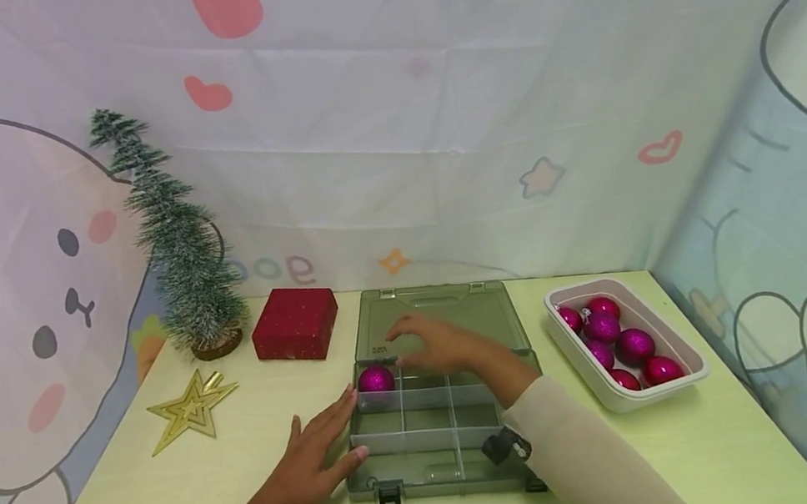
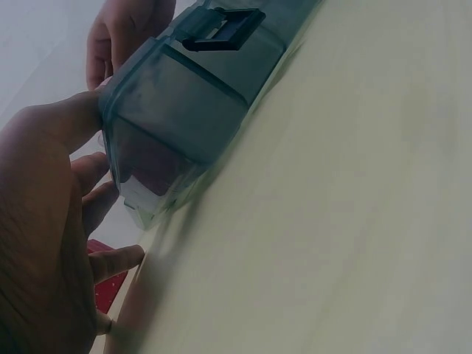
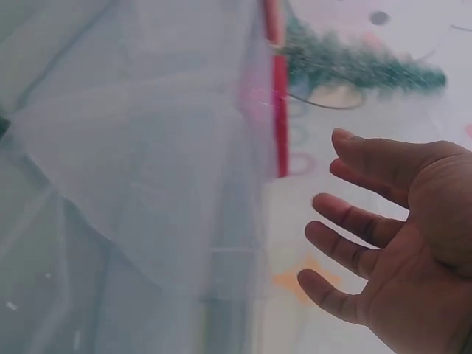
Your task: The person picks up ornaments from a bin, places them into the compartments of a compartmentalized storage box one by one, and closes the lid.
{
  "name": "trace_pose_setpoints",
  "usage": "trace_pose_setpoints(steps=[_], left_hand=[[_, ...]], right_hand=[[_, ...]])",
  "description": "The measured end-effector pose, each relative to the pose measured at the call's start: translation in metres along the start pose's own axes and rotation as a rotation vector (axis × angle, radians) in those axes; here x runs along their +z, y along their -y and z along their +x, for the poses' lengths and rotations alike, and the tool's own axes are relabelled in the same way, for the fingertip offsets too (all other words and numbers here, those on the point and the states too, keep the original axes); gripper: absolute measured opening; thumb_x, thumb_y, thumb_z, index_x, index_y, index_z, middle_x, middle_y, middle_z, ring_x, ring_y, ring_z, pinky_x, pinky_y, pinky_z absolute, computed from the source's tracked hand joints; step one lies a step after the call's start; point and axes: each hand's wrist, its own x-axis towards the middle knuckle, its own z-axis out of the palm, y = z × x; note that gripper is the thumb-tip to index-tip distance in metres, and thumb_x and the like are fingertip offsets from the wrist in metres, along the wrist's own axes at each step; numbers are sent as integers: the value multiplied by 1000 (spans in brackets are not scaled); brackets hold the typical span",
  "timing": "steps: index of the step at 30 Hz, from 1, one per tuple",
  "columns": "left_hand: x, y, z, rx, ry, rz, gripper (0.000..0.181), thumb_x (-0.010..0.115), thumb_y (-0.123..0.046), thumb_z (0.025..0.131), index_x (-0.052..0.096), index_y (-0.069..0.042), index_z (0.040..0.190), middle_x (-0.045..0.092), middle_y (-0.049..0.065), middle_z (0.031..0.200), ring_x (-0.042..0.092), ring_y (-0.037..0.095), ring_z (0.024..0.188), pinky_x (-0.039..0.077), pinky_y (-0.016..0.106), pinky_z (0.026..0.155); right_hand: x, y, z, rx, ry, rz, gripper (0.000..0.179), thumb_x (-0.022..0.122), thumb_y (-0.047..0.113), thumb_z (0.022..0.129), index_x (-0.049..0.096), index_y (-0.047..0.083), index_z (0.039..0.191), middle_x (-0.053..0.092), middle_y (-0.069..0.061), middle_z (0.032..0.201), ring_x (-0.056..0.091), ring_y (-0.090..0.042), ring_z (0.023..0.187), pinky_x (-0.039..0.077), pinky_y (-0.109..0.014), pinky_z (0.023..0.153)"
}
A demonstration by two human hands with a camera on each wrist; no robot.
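Observation:
A grey-green see-through compartment box (image 1: 422,464) lies with its lid laid back on a pale table. One glittery magenta bauble (image 1: 376,379) sits in its back left compartment. My left hand (image 1: 315,456) rests along the box's left side, fingers spread; in the left wrist view its thumb and fingertips touch the box wall (image 2: 184,103). Over the back of the box, right of the bauble, hovers my right hand (image 1: 433,345). In the right wrist view that hand (image 3: 398,221) has loosely bent, parted fingers and holds nothing.
At right stands a white tub (image 1: 637,400) of several magenta and red baubles. A dark red box (image 1: 296,324) lies behind left, beside a small frosted artificial tree (image 1: 189,261). A gold star topper (image 1: 192,408) lies at left. A printed cloth (image 1: 387,119) hangs behind the table.

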Motion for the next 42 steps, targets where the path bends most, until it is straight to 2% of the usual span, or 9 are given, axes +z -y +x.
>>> trace_pose_setpoints(steps=[5,9,14,22,32,42], left_hand=[[1,1,-2,0,0,-12,76,67,-44,106,38,-17,171,36,4,180,38,46,162,7,96,115],[0,0,-2,4,-4,-13,77,68,-43,106,39,-16,171,36,4,179,38,46,162,7,96,115],[-1,0,0,12,-7,-3,77,68,-44,105,40,-16,171,36,3,179,39,45,162,7,96,115],[1,3,0,8,-15,-12,77,68,-44,105,39,-17,171,36,3,180,38,45,162,6,95,116],[1,4,0,-8,-9,-3,78,67,-46,105,38,-16,171,34,2,180,37,43,164,6,95,117],[1,1,0,-12,-5,-2,77,66,-46,106,38,-16,171,35,2,180,37,44,163,5,95,117]], right_hand=[[-11,-4,-14,43,-51,17,43,72,20,106,66,8,147,55,-16,164,37,-41,164,34,-61,132],[-25,-5,-30,64,-93,54,45,72,21,106,65,8,148,50,-20,167,40,-43,162,36,-63,130],[-37,-14,-53,61,-170,86,47,74,21,106,63,6,150,52,-23,164,46,-46,156,41,-68,124],[-45,-34,-88,64,-292,88,48,75,23,106,65,14,151,57,-18,161,55,-45,149,50,-72,113],[-52,-52,-123,134,-366,115,46,72,22,107,63,9,150,58,-20,156,54,-47,146,49,-72,113],[-58,-74,-152,196,-441,92,44,74,19,105,66,1,145,64,-24,147,60,-48,139,52,-71,110]])
